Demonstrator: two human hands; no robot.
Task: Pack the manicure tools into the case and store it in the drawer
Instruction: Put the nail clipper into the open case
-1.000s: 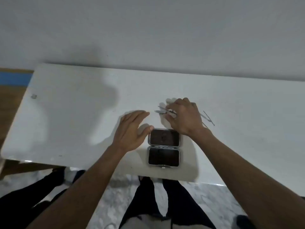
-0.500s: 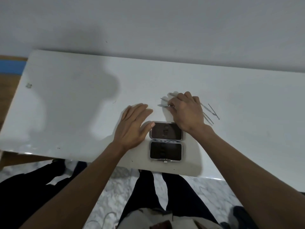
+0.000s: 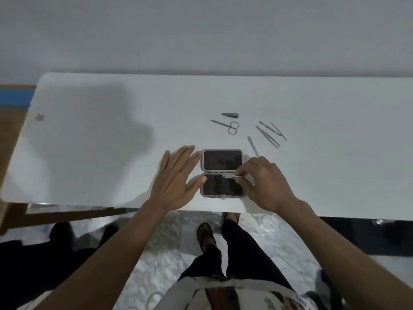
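The open manicure case (image 3: 222, 172) is lying near the counter's (image 3: 111, 130) front edge. Beyond it, nail clippers (image 3: 230, 115), scissors (image 3: 228, 125) and thin picks (image 3: 269, 135) are lying apart. The right hand's (image 3: 266, 183) grip is pinching a small metal tool (image 3: 229, 176) over the hinge; the left hand (image 3: 176, 177) is resting spread flat, touching the case's left side.

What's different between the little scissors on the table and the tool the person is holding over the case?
The scissors lie loose on the white table, beyond the open case; the held tool is pinched in the right hand over the case's hinge. The scissors have two ring handles; the held tool is a plain, narrow strip. The scissors lie slanted; the held tool lies nearly level. Both look like small grey metal.
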